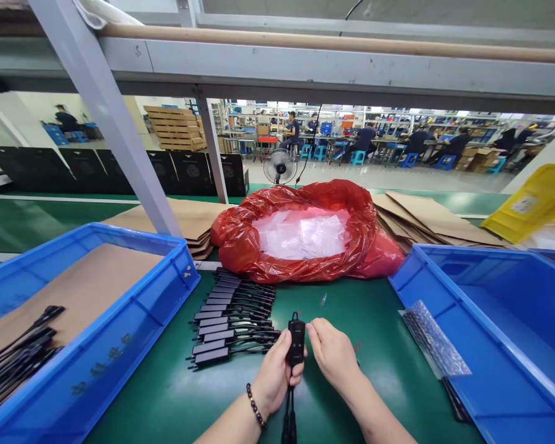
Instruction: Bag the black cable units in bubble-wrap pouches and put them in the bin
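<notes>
My left hand (277,373) is closed around a small black cable controller box (296,340). The box stands upright with a loop at its top, and black cables hang from its lower end. Just right of the box is my right hand (332,351), its fingers curled together and thumb side towards the box's upper edge. Whatever those fingers pinch, if anything, is hidden. Left of my hands, a row of similar black controllers (215,337) lies on the green table (351,407), cables pointing right.
Behind my hands sits a red plastic bag (240,246) full of clear bags (300,234). Blue bins flank me: the left bin (134,345) holds black cables (23,357); a bubble-wrap pouch (435,339) leans against the right bin (499,357). Cardboard sheets (430,219) lie behind.
</notes>
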The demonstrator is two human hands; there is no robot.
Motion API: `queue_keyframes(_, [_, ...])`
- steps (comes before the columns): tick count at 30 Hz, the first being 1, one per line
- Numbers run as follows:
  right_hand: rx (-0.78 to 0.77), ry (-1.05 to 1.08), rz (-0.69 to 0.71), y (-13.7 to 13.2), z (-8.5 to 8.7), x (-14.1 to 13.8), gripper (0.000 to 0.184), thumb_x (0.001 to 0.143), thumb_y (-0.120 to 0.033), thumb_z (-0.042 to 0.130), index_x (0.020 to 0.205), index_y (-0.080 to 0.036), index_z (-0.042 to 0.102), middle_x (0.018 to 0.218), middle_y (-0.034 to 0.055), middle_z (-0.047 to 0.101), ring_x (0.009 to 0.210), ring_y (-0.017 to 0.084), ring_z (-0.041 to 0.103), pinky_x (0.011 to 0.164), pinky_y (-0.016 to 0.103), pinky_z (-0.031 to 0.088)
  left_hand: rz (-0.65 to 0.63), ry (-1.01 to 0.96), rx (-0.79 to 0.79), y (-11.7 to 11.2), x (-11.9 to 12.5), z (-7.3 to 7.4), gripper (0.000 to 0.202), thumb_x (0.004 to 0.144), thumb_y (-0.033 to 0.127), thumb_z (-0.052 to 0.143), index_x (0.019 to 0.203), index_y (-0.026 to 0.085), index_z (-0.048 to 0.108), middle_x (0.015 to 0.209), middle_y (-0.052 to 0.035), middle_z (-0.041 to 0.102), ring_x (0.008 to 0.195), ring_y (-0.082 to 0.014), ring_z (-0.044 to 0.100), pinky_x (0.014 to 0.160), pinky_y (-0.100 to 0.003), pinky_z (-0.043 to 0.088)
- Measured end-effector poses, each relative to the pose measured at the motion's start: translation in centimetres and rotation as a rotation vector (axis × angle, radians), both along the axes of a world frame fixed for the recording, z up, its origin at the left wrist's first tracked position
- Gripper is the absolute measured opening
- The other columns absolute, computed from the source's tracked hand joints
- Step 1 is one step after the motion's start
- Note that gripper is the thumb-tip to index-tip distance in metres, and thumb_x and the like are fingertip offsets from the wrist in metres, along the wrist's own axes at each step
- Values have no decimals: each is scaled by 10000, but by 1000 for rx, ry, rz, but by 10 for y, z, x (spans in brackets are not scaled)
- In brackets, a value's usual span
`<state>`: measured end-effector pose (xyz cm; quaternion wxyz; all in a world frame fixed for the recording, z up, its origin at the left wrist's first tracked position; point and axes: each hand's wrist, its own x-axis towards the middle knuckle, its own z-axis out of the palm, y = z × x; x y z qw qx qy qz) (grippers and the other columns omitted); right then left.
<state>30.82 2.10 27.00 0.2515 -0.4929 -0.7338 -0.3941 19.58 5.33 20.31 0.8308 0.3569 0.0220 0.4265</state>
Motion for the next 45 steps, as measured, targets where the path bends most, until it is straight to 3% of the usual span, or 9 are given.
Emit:
queue_keyframes(3, [-41, 44, 8, 0, 2, -2, 311, 897, -258, 317, 637, -145, 444, 594, -4, 462, 499, 75, 407, 509, 222, 262, 7, -7, -7, 0, -1, 1, 660, 608, 652, 570, 965, 135, 365, 790, -17, 449, 460, -27, 331, 420, -180, 150])
queue_keyframes(8, [-300, 237, -28, 1, 1, 1, 394, 908, -359, 259, 623, -134, 414, 600, 3, 480, 530, 69, 425, 537, 209, 281, 7, -20, 16, 0, -1, 1, 607, 656, 633, 542, 957, 138, 359, 788, -18, 446, 466, -28, 335, 419, -180, 155])
queue_keyframes(17, [-96, 111, 20, 1, 1, -2, 340, 898, -285, 306, 619, -137, 432, 584, -7, 464, 495, 63, 410, 514, 216, 261, 16, -33, 47, -1, -1, -1, 558, 698, 603, 523, 982, 160, 337, 786, -9, 439, 466, -25, 330, 422, -178, 153])
queue_keyframes(23, [-254, 232, -8, 1, -1, 0, 382, 906, -346, 266, 626, -134, 416, 597, 0, 468, 531, 70, 415, 544, 215, 272, 7, -30, 41, -2, -3, 2, 594, 670, 617, 542, 979, 156, 329, 784, -5, 440, 474, -28, 332, 426, -183, 145])
queue_keyframes(34, [-237, 228, -1, 2, -1, 0, 394, 905, -361, 257, 621, -134, 411, 593, 8, 470, 521, 74, 411, 534, 222, 269, 1, -52, 63, -1, -1, -1, 537, 719, 592, 507, 985, 159, 335, 792, -9, 434, 474, -25, 330, 427, -181, 144])
queue_keyframes(45, [-439, 361, -21, 4, 0, 2, 457, 896, -454, 193, 650, -131, 404, 640, 28, 482, 601, 94, 433, 598, 219, 298, -5, -59, 62, 0, -1, 0, 527, 734, 587, 491, 992, 154, 336, 798, -14, 431, 475, -26, 328, 429, -185, 149])
